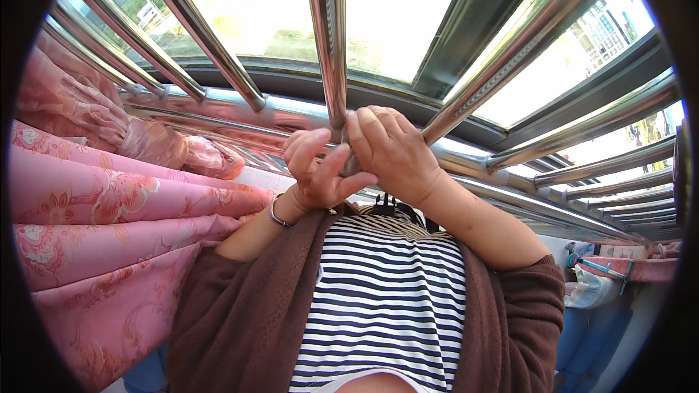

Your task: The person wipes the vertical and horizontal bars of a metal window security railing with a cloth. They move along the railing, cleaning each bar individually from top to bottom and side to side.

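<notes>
My right hand (390, 150) is curled over the horizontal metal rail, close to the foot of an upright steel bar (330, 43). A small greyish-brown thing (350, 162), perhaps a cloth, shows between my two hands. It is mostly hidden, and whether my right fingers grip it cannot be made out. Just left of it, my left hand (319, 169) is raised with its fingers apart and slightly bent, holding nothing that I can see. A bracelet (278, 213) circles my left wrist. The polished rail (284, 112) runs across in front of me.
More steel bars (191, 27) stand on both sides before a dark-framed window (475, 22). Pink flowered curtains (125, 196) hang close to my left arm. At the far right, a light-blue rod-like object (600, 267) lies near a white bundle (592, 289).
</notes>
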Available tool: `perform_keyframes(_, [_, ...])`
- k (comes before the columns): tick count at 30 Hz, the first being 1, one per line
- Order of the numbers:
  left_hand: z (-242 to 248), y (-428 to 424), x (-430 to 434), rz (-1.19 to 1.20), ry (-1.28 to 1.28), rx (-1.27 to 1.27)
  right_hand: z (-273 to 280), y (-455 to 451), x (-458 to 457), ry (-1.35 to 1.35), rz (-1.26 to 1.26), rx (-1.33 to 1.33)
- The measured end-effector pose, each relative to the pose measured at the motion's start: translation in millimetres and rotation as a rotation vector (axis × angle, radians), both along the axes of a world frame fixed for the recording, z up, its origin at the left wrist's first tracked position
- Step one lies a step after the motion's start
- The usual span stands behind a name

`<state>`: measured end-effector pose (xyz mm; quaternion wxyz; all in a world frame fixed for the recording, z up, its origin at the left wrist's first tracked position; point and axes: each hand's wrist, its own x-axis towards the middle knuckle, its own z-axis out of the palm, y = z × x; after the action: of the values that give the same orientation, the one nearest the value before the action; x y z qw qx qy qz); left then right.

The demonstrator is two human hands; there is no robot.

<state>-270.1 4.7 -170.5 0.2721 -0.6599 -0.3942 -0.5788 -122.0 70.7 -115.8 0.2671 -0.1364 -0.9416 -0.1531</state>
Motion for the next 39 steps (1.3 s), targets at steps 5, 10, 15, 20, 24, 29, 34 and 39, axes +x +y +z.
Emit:
perform_keyframes(5, [-9,6,10,-0.197,0.219,-0.062,-6,0,54,0.069,0.222,0.045])
perform_keyframes(10, [8,16,28,-0.285,0.292,-0.195,9,-9,95,0.286,-0.168,0.085])
perform_keyframes(15, [35,22,46,-0.237,0.047,-0.318,26,6,76,0.273,-0.462,-0.06])
perform_keyframes(20, [59,34,48,-0.238,-0.007,-0.505,31,24,58,0.267,-0.647,0.056])
perform_keyframes(24, [68,38,50,-0.217,0.043,-0.539,26,18,64,0.13,-0.729,-0.429])
perform_keyframes(29, [70,41,50,-0.25,0.059,-0.625,35,1,82,0.118,-0.431,-0.539])
perform_keyframes(34, [68,41,46,-0.316,-0.022,-0.67,46,-21,87,0.131,-0.261,-0.535])
perform_keyframes(39, [70,40,47,-0.296,-0.018,-0.651,42,4,73,-0.115,-0.323,-0.651])
